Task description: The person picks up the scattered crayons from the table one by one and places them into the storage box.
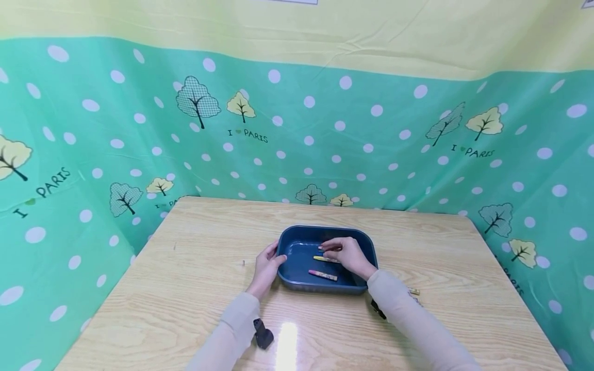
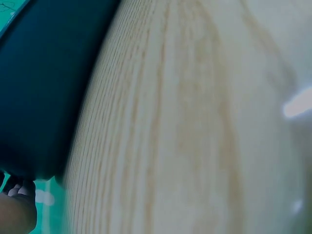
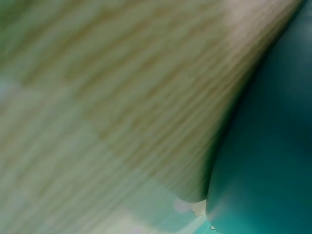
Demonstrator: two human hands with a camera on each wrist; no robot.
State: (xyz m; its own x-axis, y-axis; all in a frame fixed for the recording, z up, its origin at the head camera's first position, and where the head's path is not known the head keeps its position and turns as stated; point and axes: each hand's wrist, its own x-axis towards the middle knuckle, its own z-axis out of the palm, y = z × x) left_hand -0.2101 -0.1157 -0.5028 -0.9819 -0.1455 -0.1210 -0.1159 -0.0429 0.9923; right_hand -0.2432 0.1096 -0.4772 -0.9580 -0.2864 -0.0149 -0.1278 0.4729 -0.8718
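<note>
A dark blue rectangular tray point(image 1: 325, 288) with raised walls sits on the table. My left hand point(image 1: 265, 270) grips its left wall, the thumb over the rim and the fingers outside; the left wrist view shows the tray's outer wall point(image 2: 44, 87) with the hand point(image 2: 18, 209) at its edge. Reaching over the right side, my right hand point(image 1: 348, 256) pinches a crayon point(image 1: 320, 248) inside, mostly hidden by the fingers. Below it lie a yellow crayon point(image 1: 325, 258), partly covered by the hand, and a pink crayon point(image 1: 323, 275). In the right wrist view the tray point(image 3: 273, 161) shows, but no hand.
Right of the tray, crayons point(image 1: 414, 291) lie on the wooden table point(image 1: 209, 247), partly hidden by the right sleeve point(image 1: 394, 299). Black wrist devices point(image 1: 263, 335) are worn at both wrists. A green dotted curtain point(image 1: 260, 165) hangs behind and beside the table.
</note>
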